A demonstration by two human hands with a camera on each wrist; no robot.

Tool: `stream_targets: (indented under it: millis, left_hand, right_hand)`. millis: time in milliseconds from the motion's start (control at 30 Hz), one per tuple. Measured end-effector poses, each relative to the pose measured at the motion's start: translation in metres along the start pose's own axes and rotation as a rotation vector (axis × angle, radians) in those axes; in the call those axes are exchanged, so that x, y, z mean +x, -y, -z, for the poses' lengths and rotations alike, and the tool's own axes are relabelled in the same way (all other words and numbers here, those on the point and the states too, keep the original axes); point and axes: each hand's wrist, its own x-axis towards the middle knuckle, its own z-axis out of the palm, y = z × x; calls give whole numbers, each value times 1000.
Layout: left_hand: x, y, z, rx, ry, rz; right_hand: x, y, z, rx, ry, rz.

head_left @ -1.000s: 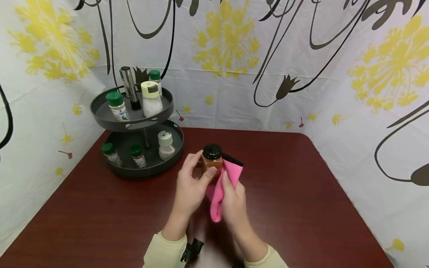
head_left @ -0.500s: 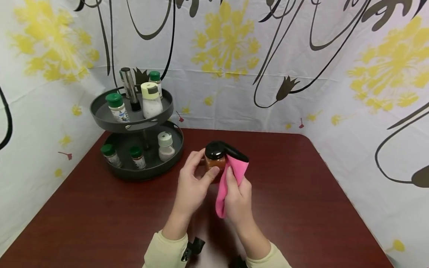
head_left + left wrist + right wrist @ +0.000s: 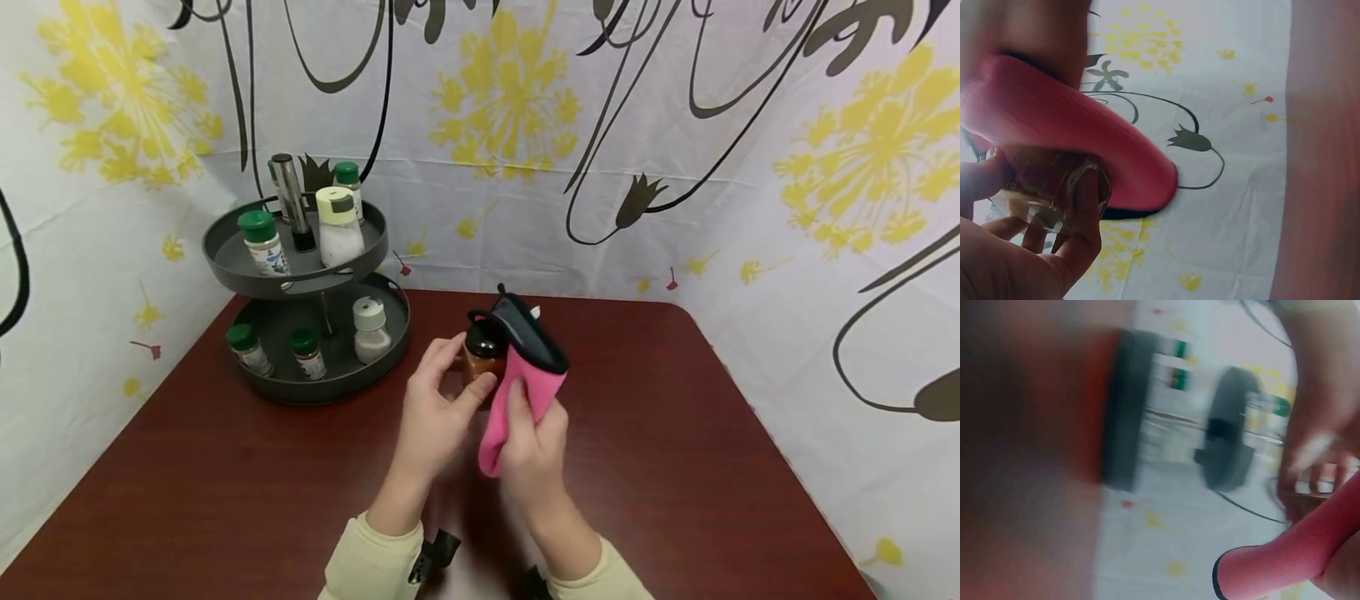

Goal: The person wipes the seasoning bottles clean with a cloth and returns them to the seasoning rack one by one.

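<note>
My left hand [image 3: 435, 408] grips a small glass jar [image 3: 480, 367] with a black lid and brown contents, held over the table. The thumb lies on the near side of the jar. My right hand [image 3: 532, 446] pinches a folded pink cloth [image 3: 506, 417] with a black upper part, a small loop and a white tag. The cloth lies against the jar's right side, and its black part stands beside the lid. In the left wrist view, the pink cloth [image 3: 1110, 140] covers part of the clear jar [image 3: 1041, 194].
A dark two-tier round tray [image 3: 300, 396] stands at the back left of the red-brown table [image 3: 675, 467]. It holds several spice bottles and shakers, plus a silver-and-black cylinder [image 3: 291, 200] on top. Patterned white fabric [image 3: 465, 250] hangs behind the table.
The cloth's black part has turned up and come into fuller view beside the lid, with its loop and tag showing. Left hand and jar have shifted slightly right.
</note>
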Motion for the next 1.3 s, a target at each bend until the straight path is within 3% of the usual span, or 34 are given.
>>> stream_targets:
  millis: [67, 133, 233, 300, 467, 533, 600, 733, 833, 900, 1000, 1133, 1233, 1300]
  left_hand:
    - [1, -2, 3, 17, -30, -16]
    - [3, -3, 4, 26, -52, -22]
    - [4, -2, 3, 25, -50, -16]
    - [4, -1, 1, 22, -33, -5]
    - [1, 3, -2, 29, 6, 23]
    - [0, 3, -1, 28, 1, 27]
    - [1, 4, 1, 30, -18, 19]
    - [3, 3, 5, 43, -57, 6]
    - [4, 3, 4, 48, -54, 6]
    - [1, 6, 1, 47, -36, 17]
    - [-4, 12, -3, 41, 0, 42]
    - [-8, 14, -3, 24, -7, 35]
    - [-7, 13, -1, 38, -35, 32]
    - [-6, 14, 1, 52, -53, 32]
  right_hand:
    - [-2, -12, -1, -36, -9, -73]
    - [2, -19, 1, -64, -18, -203]
    - [15, -15, 6, -63, 0, -319]
    - [22, -4, 9, -58, 7, -286]
    - [16, 17, 10, -28, 30, -11]
    - [10, 14, 7, -10, 24, 43]
    - [5, 5, 6, -30, 9, 24]
    - [9, -13, 9, -87, 11, -231]
    - [21, -6, 15, -115, 55, -363]
    - [28, 8, 18, -113, 67, -329]
    - [29, 26, 19, -95, 64, -185]
    - [16, 22, 11, -67, 67, -10]
    - [6, 4, 8, -113, 29, -25]
    - [3, -8, 10, -151, 19, -118]
